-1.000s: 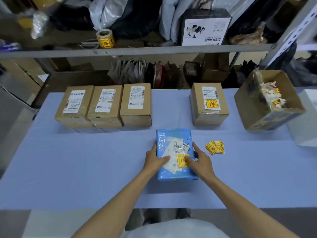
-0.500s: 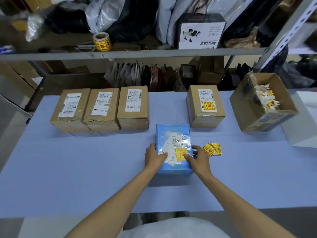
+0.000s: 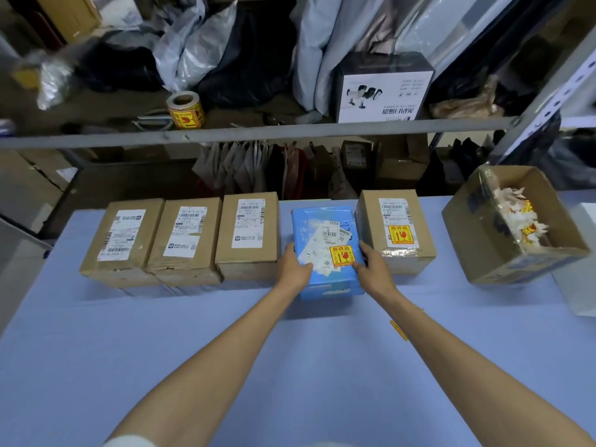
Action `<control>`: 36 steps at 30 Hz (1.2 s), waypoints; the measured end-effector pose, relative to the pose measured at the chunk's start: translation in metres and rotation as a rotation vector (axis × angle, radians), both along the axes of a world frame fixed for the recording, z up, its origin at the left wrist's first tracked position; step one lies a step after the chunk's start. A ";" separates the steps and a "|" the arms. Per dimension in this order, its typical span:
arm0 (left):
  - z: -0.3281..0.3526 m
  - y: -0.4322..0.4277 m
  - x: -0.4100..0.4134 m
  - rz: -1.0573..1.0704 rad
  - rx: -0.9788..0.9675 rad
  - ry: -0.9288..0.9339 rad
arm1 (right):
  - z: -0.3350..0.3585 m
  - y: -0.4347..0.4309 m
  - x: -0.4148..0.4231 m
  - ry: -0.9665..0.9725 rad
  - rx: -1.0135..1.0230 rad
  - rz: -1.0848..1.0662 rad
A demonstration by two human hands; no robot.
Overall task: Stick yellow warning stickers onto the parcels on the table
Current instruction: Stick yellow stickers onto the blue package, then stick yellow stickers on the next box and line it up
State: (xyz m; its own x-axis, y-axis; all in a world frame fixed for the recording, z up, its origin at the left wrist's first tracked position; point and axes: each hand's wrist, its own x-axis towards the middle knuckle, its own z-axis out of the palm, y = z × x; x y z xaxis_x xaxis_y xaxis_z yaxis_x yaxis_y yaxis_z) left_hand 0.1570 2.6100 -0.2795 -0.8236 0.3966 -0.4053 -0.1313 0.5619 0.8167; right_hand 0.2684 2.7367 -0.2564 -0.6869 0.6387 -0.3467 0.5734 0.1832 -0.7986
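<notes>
Now both hands, left hand and right hand, clasp the blue parcel, squeezed between cardboard boxes.

At frame centre a blue parcel carries a yellow sticker printed in red. Brown cardboard boxes with white labels sit on a pale blue table.

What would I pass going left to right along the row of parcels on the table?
Three unstickered brown boxes → blue parcel with yellow sticker → stickered brown box → open carton of scraps.
</notes>
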 end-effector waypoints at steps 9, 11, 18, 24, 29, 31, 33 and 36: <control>-0.011 0.038 -0.053 -0.012 -0.068 0.023 | -0.013 0.032 -0.060 -0.068 -0.015 -0.021; -0.015 0.041 -0.059 -0.014 -0.075 0.018 | -0.016 0.035 -0.066 -0.084 -0.016 -0.019; -0.030 0.044 -0.055 0.023 -0.095 0.002 | -0.027 0.032 -0.071 -0.105 -0.014 -0.068; -0.025 0.045 -0.054 -0.018 -0.121 0.016 | -0.027 0.029 -0.069 -0.073 0.018 -0.072; -0.019 0.043 -0.052 -0.066 -0.162 0.006 | -0.021 0.026 -0.062 -0.074 0.070 -0.042; -0.017 0.042 -0.053 -0.066 -0.168 0.033 | -0.018 0.026 -0.061 -0.087 0.124 0.002; -0.011 0.040 -0.055 -0.042 -0.157 0.082 | -0.017 0.025 -0.059 -0.112 0.193 0.053; 0.004 0.029 -0.061 0.010 -0.113 0.164 | -0.018 0.018 -0.057 -0.109 0.307 0.118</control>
State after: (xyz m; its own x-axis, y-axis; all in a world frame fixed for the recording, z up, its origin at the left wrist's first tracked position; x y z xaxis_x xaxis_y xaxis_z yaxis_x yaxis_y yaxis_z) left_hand 0.0959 2.6388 -0.2750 -0.8860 0.3474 -0.3071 -0.0082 0.6504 0.7595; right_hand 0.2114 2.7546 -0.2739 -0.7318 0.6428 -0.2265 0.6129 0.4753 -0.6312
